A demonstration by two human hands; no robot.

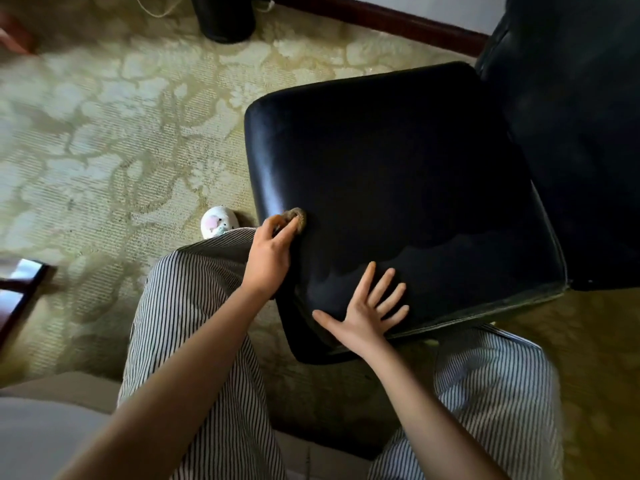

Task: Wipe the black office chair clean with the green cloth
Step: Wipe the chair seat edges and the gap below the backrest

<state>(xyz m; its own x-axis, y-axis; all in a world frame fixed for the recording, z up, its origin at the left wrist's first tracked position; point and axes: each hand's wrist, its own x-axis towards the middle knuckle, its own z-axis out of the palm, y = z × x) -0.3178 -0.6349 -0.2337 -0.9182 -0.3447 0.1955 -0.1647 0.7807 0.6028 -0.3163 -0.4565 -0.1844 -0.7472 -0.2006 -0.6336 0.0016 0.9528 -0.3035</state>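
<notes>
Judging by where the cloth sits, the wiping looks to be somewhere in the middle rather than near its end: the cloth is bunched small and pressed against the left edge of the chair seat, and it reads more olive-brown than green in this dim light. The left hand grips it with curled fingers, while the right hand lies flat on the front of the seat, fingers spread wide and holding nothing, probably steadying the chair. A duller patch with a wavy border runs across the seat just beyond the right fingertips; it may be a damp, already wiped area, though I cannot be sure. The glossier stretch towards the back, the backrest and everything under the seat look to be yet to do. Counted: one chair, one cloth, two hands, two legs in striped trousers, one slipper showing on the patterned carpet, and one dark bin at the top.
</notes>
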